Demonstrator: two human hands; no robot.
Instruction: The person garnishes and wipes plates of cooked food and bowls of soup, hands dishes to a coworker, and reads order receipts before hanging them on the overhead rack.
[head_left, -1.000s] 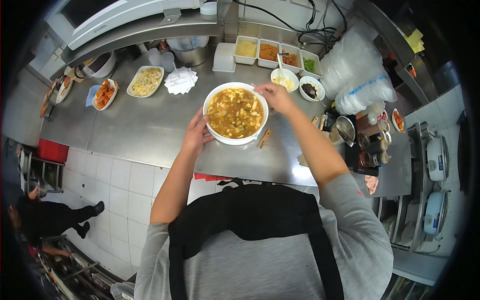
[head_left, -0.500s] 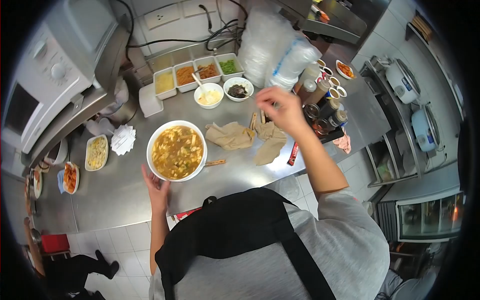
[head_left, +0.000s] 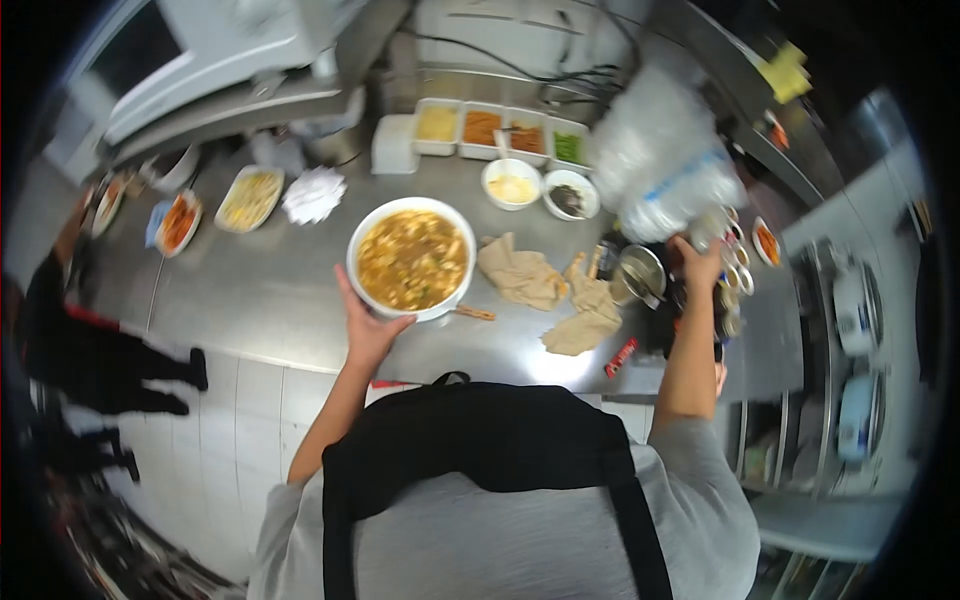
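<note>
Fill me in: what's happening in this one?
A person stands at a steel counter with the left hand spread against the near side of a large white bowl full of soup. Their right hand is over among the bottles at the right; blur hides whether it grips one. Crumpled tan cloths lie between, and white tubs of ingredients stand behind.

Heathered grey short-sleeved shirt [head_left: 500, 545], black apron bib [head_left: 480, 435], black shoulder straps [head_left: 641, 540]
</note>
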